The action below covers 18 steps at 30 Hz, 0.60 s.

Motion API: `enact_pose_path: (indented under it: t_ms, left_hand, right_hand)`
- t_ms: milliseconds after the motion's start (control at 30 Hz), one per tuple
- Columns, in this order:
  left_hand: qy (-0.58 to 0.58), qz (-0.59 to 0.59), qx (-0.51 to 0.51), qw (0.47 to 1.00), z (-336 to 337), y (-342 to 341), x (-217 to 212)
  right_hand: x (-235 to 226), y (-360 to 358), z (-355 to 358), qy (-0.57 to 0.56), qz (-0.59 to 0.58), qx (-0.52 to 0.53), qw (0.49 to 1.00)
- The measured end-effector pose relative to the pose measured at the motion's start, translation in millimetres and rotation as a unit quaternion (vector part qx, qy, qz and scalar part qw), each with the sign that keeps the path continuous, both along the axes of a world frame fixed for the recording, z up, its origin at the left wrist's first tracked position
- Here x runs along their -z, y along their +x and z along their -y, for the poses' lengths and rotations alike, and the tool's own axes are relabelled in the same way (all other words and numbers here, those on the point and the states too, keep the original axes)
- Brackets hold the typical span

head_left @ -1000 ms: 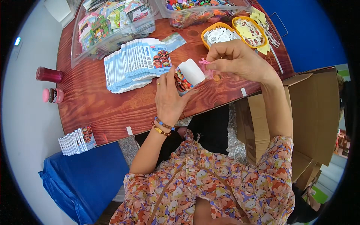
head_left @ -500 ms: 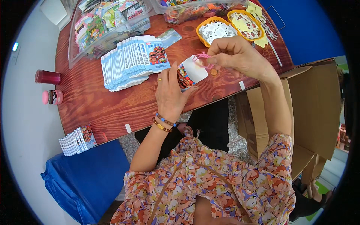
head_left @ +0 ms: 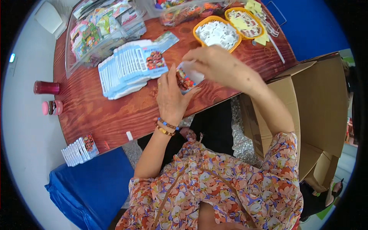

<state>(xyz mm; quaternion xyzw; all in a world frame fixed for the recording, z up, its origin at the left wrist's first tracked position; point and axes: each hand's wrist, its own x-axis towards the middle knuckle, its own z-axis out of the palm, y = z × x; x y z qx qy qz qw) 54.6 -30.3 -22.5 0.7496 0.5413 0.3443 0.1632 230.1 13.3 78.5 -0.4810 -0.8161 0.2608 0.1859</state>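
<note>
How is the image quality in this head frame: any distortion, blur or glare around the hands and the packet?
Head view: strong fisheye bending, the table edge curves and a black rim rings the picture; lighting is even with soft shadows and no harsh glare; the right hand looks slightly motion-blurred, the left hand sharper; the small packet between them is partly hidden, its print unreadable.

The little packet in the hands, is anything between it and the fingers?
No. The little packet is already touched by both hands: the left hand cups it from below and the right hand pinches its top. Nothing visible lies between them.
</note>
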Motion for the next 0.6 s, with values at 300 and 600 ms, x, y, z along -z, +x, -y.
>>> enact_pose_path:
  t_ms: [300,600]
  left_hand:
    - [-0.045,0.025,0.015,0.999,0.9,0.1,-2.9]
    - [-0.024,0.03,0.035,0.999,5.6,-1.3,-0.9]
  right_hand:
    - [39.1,89.7,-64.4,0.068,0.065,0.239,0.967]
    - [66.1,104.8,-100.1,0.008,0.117,0.234,0.965]
